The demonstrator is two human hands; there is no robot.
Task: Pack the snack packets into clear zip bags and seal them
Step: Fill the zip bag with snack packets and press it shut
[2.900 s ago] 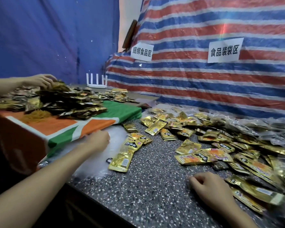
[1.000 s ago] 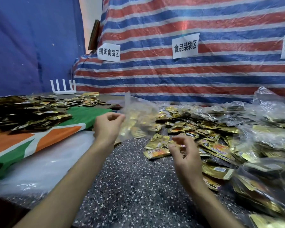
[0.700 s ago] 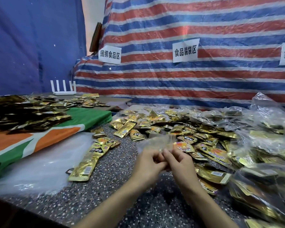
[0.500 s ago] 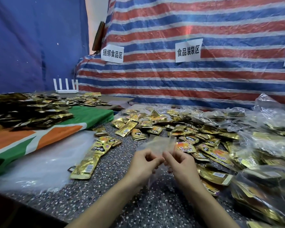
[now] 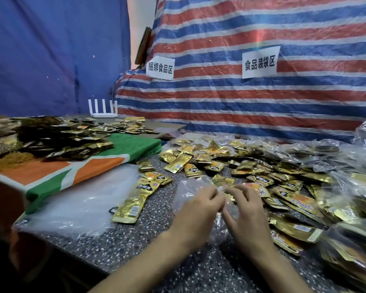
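Entry, head view only.

Left hand [image 5: 199, 210] and right hand [image 5: 245, 210] are close together over the near middle of the bench [image 5: 148, 246], fingertips almost meeting. Both have their fingers curled and pinch the upper edge of one clear zip bag [image 5: 188, 189]. The bag hangs crumpled between and below the hands. It is blurred, so I cannot tell whether its mouth is parted or pressed together, nor whether anything is inside.

Loose snack packets [image 5: 216, 166], gold foil, lie scattered over the speckled bench beyond and to the right of the hands. One long packet [image 5: 135, 199] lies apart on the left, just beside a flat stack of clear bags [image 5: 78, 199].

Far right: filled clear bags [image 5: 357, 187] heaped up, gold packets showing through the plastic.

Left: an orange, white and green cloth [image 5: 76, 172] over a raised surface, carrying a darker pile of packets [image 5: 51, 138].

Back: a white router [image 5: 103, 108] with four upright antennas, a blue tarp [image 5: 51, 49], and a red, white and blue striped tarp [image 5: 241, 106] carrying two paper signs [image 5: 259, 62] with printed characters.
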